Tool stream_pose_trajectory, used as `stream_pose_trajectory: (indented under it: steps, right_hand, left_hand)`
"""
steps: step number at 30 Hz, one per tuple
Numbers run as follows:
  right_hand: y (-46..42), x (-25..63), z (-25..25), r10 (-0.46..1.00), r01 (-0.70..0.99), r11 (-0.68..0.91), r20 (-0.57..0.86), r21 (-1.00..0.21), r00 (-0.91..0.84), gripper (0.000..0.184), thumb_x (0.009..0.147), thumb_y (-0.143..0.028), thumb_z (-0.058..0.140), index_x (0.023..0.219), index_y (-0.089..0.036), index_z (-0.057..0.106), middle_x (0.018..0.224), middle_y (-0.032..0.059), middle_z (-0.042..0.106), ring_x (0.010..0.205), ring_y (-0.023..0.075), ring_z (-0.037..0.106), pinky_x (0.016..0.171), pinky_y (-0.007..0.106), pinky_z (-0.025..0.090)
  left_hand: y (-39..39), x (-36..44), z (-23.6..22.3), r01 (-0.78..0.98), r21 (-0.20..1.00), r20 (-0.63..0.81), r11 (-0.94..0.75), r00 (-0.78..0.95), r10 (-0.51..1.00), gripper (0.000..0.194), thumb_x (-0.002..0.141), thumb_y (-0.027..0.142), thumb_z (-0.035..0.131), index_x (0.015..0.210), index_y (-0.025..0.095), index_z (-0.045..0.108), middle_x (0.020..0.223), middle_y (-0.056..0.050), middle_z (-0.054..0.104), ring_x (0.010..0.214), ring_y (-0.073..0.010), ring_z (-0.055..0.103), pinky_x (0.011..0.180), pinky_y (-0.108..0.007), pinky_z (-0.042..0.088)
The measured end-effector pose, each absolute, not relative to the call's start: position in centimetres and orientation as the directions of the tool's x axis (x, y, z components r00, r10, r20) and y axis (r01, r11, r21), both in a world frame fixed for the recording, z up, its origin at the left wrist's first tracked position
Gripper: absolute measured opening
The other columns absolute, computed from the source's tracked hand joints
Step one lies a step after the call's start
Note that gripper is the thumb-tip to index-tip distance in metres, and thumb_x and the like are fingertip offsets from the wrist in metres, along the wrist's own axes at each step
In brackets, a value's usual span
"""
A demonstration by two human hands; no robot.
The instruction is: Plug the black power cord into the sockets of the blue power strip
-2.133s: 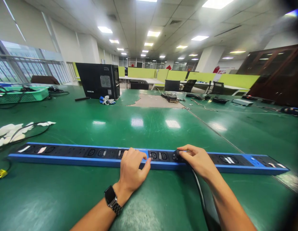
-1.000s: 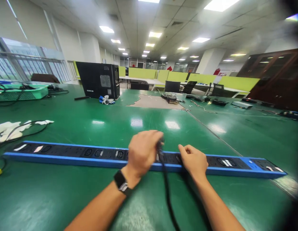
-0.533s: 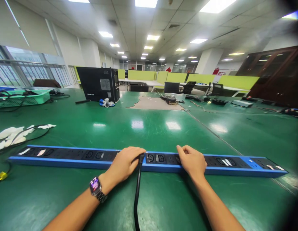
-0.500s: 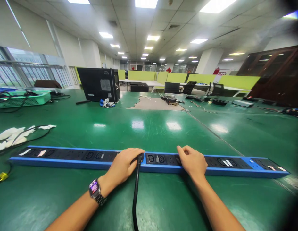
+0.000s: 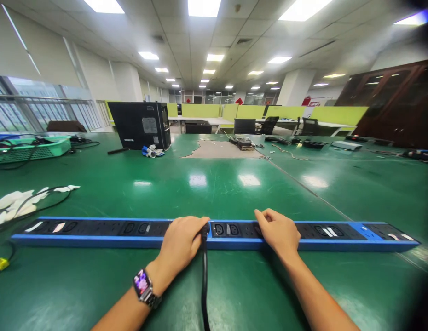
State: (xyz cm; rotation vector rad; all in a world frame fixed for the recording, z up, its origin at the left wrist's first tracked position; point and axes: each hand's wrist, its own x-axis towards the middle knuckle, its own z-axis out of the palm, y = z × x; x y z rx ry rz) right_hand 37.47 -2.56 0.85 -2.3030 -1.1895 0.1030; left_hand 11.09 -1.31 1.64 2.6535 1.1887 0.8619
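A long blue power strip (image 5: 103,242) with black outlet panels lies across the green table in front of me. Near its middle, my left hand (image 5: 182,236), with a watch on the wrist, is closed around the black plug (image 5: 205,229) of a thick cord. The plug sits at a blue section of the strip, its face hidden by my fingers. The black cord (image 5: 204,285) runs down toward me. Right of some C13-type outlets (image 5: 226,229), my right hand (image 5: 279,230) rests over the strip with its fingers curled against it; the fingertips are partly hidden.
White gloves (image 5: 17,204) and a thin black cable lie at the left. Farther back are a green basket (image 5: 48,149) of cables, a black computer case (image 5: 136,124) and a blue-white glove (image 5: 153,151). Loose parts (image 5: 245,143) sit near a torn patch of table covering (image 5: 214,150).
My left hand, the plug and the cord appear slightly farther right and lower. The view has tilted slightly, and the strip looks more level. Both hands keep their grips.
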Motion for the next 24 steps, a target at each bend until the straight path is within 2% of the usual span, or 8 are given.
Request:
stream_pose_trajectory:
  steps: [3,5,8,10,13,16,21,24]
  right_hand:
    - [-2.6,37.3,0.8,0.774,0.736,-0.472,0.172,-0.484,0.609,0.036,0.083,-0.054,0.047,0.068,-0.027,0.066,0.066,-0.0003,0.063,0.063,0.0149,0.048,0.057,0.026,0.023]
    - [-2.6,37.3,0.7,0.764,0.739,-0.467,0.200,-0.486,0.614,0.035,0.082,-0.052,0.048,0.068,-0.026,0.067,0.065,0.0007,0.063,0.060,0.0145,0.046,0.056,0.026,0.023]
    - [-2.6,37.4,0.4,0.747,0.742,-0.451,0.245,-0.496,0.618,0.034,0.081,-0.051,0.050,0.067,-0.025,0.068,0.064,0.0015,0.063,0.057,0.0141,0.044,0.056,0.027,0.023]
    - [-2.6,37.4,0.3,0.745,0.741,-0.449,0.248,-0.499,0.619,0.034,0.081,-0.051,0.050,0.067,-0.025,0.068,0.063,0.0011,0.062,0.057,0.0140,0.044,0.056,0.026,0.023]
    - [-2.5,37.4,0.3,0.749,0.749,-0.444,0.255,-0.493,0.612,0.035,0.081,-0.051,0.050,0.067,-0.025,0.068,0.063,0.0012,0.063,0.056,0.0135,0.043,0.056,0.026,0.023]
    - [-2.4,37.5,0.2,0.750,0.754,-0.447,0.257,-0.482,0.610,0.034,0.080,-0.052,0.051,0.066,-0.026,0.068,0.064,0.0016,0.063,0.055,0.0136,0.043,0.056,0.027,0.022]
    - [-2.5,37.5,0.3,0.764,0.750,-0.445,0.230,-0.489,0.603,0.034,0.081,-0.052,0.050,0.068,-0.026,0.068,0.065,0.0012,0.064,0.059,0.0149,0.046,0.056,0.027,0.023]
    - [-2.5,37.4,0.5,0.768,0.746,-0.453,0.211,-0.488,0.604,0.034,0.081,-0.053,0.049,0.068,-0.027,0.068,0.067,0.0010,0.065,0.061,0.0154,0.047,0.056,0.026,0.023]
  left_hand:
    - [-1.4,12.0,0.9,0.619,0.333,0.482,-0.711,0.537,0.693,0.040,0.083,0.011,0.052,0.120,0.023,0.061,0.113,-0.006,0.069,0.104,-0.0230,0.063,0.092,-0.041,0.050]
    - [-1.3,12.1,0.6,0.555,0.453,0.539,-0.698,0.454,0.710,0.033,0.085,0.016,0.054,0.116,0.024,0.064,0.110,-0.005,0.071,0.102,-0.0217,0.065,0.091,-0.039,0.051]
    - [-1.1,10.1,0.9,0.431,0.658,0.624,-0.617,0.146,0.768,0.031,0.088,0.029,0.056,0.117,0.020,0.063,0.109,-0.006,0.072,0.096,-0.0200,0.068,0.089,-0.033,0.054]
    - [-1.0,7.3,1.4,0.436,0.709,0.624,-0.555,-0.019,0.782,0.039,0.087,0.037,0.058,0.121,0.018,0.061,0.111,-0.007,0.071,0.095,-0.0208,0.069,0.090,-0.034,0.053]
    - [-0.9,2.7,1.6,0.574,0.656,0.596,-0.490,0.005,0.803,0.045,0.083,0.046,0.061,0.118,0.018,0.064,0.108,-0.008,0.072,0.094,-0.0233,0.069,0.088,-0.036,0.054]
    - [-0.5,0.1,1.3,0.663,0.560,0.543,-0.497,0.159,0.824,0.042,0.085,0.048,0.056,0.116,0.021,0.066,0.104,-0.007,0.074,0.090,-0.0237,0.070,0.083,-0.037,0.055]
    - [0.6,-0.2,1.3,0.680,0.393,0.465,-0.618,0.433,0.772,0.032,0.088,0.041,0.054,0.114,0.027,0.067,0.112,-0.005,0.072,0.103,-0.0235,0.066,0.091,-0.039,0.051]
    - [0.4,-0.4,1.2,0.665,0.376,0.467,-0.646,0.466,0.752,0.029,0.087,0.037,0.056,0.113,0.029,0.067,0.112,-0.003,0.071,0.105,-0.0232,0.065,0.093,-0.039,0.051]
